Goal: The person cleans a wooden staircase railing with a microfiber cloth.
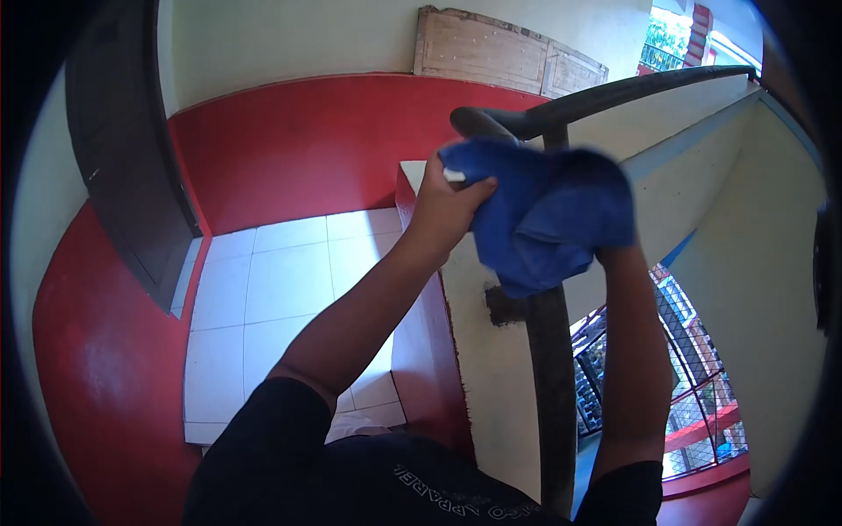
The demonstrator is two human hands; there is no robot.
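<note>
Head view: from where I stand, the person holds a blue cloth (548,215) out in front, over the dark railing (553,394). The left hand (449,202) has its grip pinched on the cloth's left edge, thumb towards the near side, probably so the limp fabric does not drop. Folds on the right hide most of the right hand (620,256), so I cannot tell its grip. Both arms reach far forward, seemingly to hold the bunched cloth up; whether it touches the railing is unclear.
</note>
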